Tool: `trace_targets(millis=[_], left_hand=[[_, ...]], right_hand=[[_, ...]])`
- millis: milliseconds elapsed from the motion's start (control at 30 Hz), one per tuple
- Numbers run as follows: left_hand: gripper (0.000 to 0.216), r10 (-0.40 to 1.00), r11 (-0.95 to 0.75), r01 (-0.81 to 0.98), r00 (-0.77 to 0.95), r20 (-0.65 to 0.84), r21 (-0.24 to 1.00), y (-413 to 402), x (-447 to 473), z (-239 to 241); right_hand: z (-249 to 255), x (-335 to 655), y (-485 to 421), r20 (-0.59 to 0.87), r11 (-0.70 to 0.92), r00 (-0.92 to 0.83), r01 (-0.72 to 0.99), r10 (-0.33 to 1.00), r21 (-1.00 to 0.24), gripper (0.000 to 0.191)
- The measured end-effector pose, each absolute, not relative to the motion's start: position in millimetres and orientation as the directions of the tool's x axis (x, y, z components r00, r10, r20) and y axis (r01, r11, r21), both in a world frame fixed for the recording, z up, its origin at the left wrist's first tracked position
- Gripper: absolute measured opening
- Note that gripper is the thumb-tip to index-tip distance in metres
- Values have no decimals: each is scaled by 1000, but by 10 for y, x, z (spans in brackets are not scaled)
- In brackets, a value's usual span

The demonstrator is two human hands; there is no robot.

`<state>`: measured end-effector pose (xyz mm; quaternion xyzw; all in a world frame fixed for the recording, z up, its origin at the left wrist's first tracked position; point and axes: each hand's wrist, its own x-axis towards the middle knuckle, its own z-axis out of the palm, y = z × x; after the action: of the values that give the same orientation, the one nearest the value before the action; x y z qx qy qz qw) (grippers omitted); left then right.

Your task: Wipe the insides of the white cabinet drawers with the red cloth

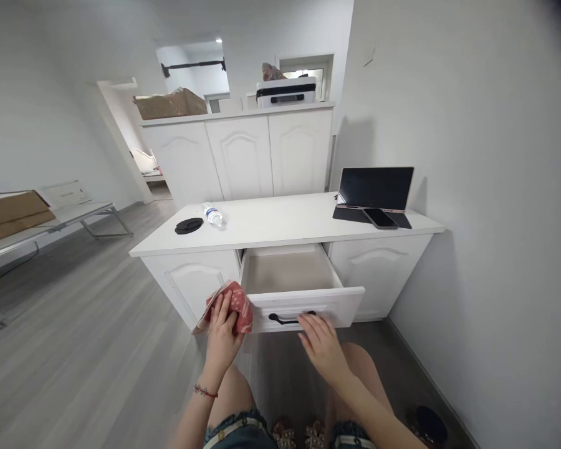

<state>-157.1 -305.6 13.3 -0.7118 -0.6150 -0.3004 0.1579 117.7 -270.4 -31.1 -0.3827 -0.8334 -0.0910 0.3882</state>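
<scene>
My left hand [223,327] is closed on a red and white patterned cloth [239,304], held against the left end of the drawer front. The drawer [290,274] is pulled out of the white desk, and its pale inside shows. A black handle [285,320] is fixed to the drawer front. At the right end of that handle lies my right hand [321,346], its fingers stretched out over the drawer front and not wrapped round the handle. Whether the fingertips press on the handle is hard to make out.
On the white desk top [275,218] lie a black disc [189,226], a plastic bottle [213,215], a tablet [376,187] and a phone [380,218]. Behind stands a white cabinet [240,153]. A wall [486,218] bounds the right; a bench [79,212] stands left.
</scene>
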Motion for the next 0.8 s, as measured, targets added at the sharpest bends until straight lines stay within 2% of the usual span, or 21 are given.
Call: trace_targets(millis=[167,367,467,533,667,733,800], left_hand=[[11,755,-162,963,-20,655,215,-3107,-1490,-186],[16,763,-205,937,-28,646,283,-3056,-1376,-482],[18,814,-244,889,-30,580,388,-2991,-1303,-603],[22,877,-267,817,-14,481,511,-2949,-1247,-689],[29,957,-184,527,-96,273,830,-2871,-1126,-907],[28,966,-56,272,-228,121,961,-2849,-1038,-1024],[21,940,106,-66,-318,-121,992,-2860,-921,-1111]], right_hand=[[-401,946,-2619,690,731,-409,632,597,-258,31],[-410,927,-2453,654,711,-352,558,670,-428,26],[-373,898,-2337,592,677,-356,536,723,-505,24],[-339,872,-2231,551,651,-359,527,753,-546,22],[-295,838,-2024,496,621,-375,513,783,-593,20],[-288,835,-1952,479,616,-388,511,787,-599,20],[-284,836,-1902,468,614,-397,517,789,-597,20]])
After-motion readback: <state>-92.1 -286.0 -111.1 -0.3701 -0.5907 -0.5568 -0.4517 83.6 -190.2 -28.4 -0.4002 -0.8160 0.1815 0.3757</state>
